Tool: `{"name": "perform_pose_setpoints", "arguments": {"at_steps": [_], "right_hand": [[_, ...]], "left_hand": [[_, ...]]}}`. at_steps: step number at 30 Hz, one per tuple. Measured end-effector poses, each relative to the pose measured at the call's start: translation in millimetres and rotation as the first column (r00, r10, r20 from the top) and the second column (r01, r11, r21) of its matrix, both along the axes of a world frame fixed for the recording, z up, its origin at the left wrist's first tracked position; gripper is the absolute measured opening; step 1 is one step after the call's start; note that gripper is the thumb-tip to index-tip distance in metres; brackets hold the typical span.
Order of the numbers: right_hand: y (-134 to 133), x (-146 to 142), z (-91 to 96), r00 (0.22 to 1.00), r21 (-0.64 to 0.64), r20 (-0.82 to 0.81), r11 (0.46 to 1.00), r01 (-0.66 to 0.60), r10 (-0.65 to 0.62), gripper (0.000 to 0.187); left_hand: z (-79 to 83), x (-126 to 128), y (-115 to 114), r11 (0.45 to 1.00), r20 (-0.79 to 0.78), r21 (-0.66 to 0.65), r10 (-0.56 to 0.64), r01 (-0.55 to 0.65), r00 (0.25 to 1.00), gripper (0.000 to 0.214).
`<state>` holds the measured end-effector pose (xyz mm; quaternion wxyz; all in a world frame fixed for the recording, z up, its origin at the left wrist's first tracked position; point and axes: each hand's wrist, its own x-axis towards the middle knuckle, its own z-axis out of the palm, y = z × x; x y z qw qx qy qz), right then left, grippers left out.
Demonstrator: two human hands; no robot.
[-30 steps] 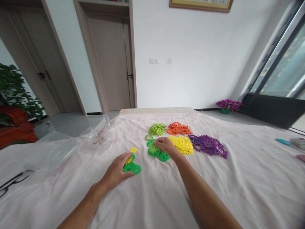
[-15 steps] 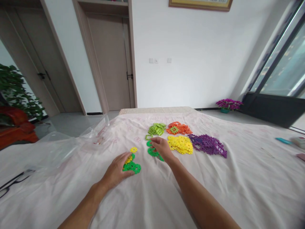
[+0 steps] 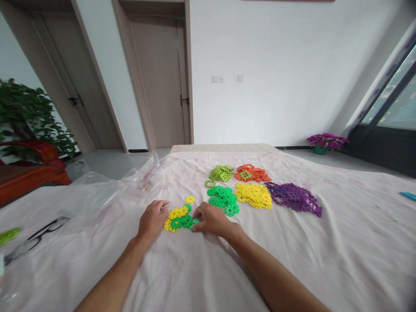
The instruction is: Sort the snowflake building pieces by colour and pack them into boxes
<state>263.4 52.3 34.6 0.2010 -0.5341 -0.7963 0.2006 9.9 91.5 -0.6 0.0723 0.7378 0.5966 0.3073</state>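
A small mixed group of yellow flower-shaped plastic discs (image 3: 174, 213) and green discs (image 3: 186, 222) lies on the cloth between my hands. My left hand (image 3: 152, 220) rests at the group's left side, fingers loosely bent and apart, holding nothing. On the right side, my right hand (image 3: 211, 219) has thumb and fingers closed on a green disc (image 3: 195, 222) at the group's edge. Just beyond that hand is a heap of green discs (image 3: 224, 198), with a heap of yellow discs (image 3: 255, 196) beside it. One yellow disc (image 3: 190, 199) lies alone.
Behind are light green square pieces (image 3: 221, 173) and orange pieces (image 3: 256, 174); purple pieces (image 3: 294, 196) lie to the right. Clear plastic bags (image 3: 97, 190) and glasses (image 3: 45, 232) are on the left of the cloth-covered surface (image 3: 201, 277).
My right hand has moved from the green heap toward me and left, to the mixed group. My left hand has drawn back left off the discs. The view has shifted slightly left and down.
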Motion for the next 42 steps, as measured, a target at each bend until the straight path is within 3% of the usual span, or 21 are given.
{"name": "perform_pose_setpoints", "arguments": {"at_steps": [4, 8, 12, 15, 18, 21, 25, 29, 34, 38, 42], "right_hand": [[1, 0, -5.3, 0.997, -0.084, -0.069, 0.996, 0.013, -0.019, 0.036], [6, 7, -4.4, 0.99, -0.107, -0.136, 0.994, 0.012, -0.026, 0.017], [11, 24, 3.4, 0.978, 0.026, -0.127, 0.985, 0.17, -0.166, 0.01], [15, 42, 5.7, 0.93, 0.144, -0.094, 0.92, 0.365, -0.354, 0.015], [19, 59, 1.1, 0.892, 0.272, -0.028, 0.855, 0.441, -0.451, 0.023], [21, 68, -7.2, 0.885, 0.351, 0.018, 0.832, 0.43, -0.465, 0.039], [25, 65, -15.3, 0.892, 0.316, 0.077, 0.859, 0.402, -0.446, 0.053], [28, 59, -18.4, 0.896, 0.252, 0.111, 0.884, 0.393, -0.43, 0.053], [28, 55, -17.1, 0.91, 0.272, 0.076, 0.886, 0.375, -0.408, 0.046], [34, 50, -7.4, 0.894, 0.289, 0.073, 0.867, 0.405, -0.442, 0.043], [48, 45, 5.5, 0.901, 0.274, 0.158, 0.895, 0.352, -0.403, 0.046]], "left_hand": [[1.6, 1, -1, 1.0, -0.069, 0.002, -0.023, 0.023, 0.997, 0.025], [1.9, 2, -1, 1.0, -0.083, -0.003, -0.029, 0.028, 0.996, 0.024], [1.8, 1, -2, 0.999, -0.09, -0.003, -0.035, 0.035, 0.995, 0.023], [2.1, 1, -2, 0.999, -0.097, 0.01, -0.04, 0.041, 0.994, 0.023], [2.7, 2, -2, 0.999, -0.102, 0.009, -0.04, 0.041, 0.994, 0.023], [3.2, 2, -3, 0.999, -0.103, 0.006, -0.04, 0.041, 0.994, 0.023], [3.7, 3, -3, 0.999, -0.102, -0.003, -0.033, 0.033, 0.994, 0.024], [4.1, 3, -3, 0.999, -0.103, -0.01, -0.041, 0.04, 0.994, 0.024], [3.2, 3, -2, 0.999, -0.099, -0.017, -0.047, 0.046, 0.994, 0.023], [3.2, 4, -1, 0.999, -0.095, -0.023, -0.041, 0.039, 0.995, 0.023], [4.7, 7, -2, 1.0, -0.097, -0.002, -0.03, 0.03, 0.995, 0.022]]}}
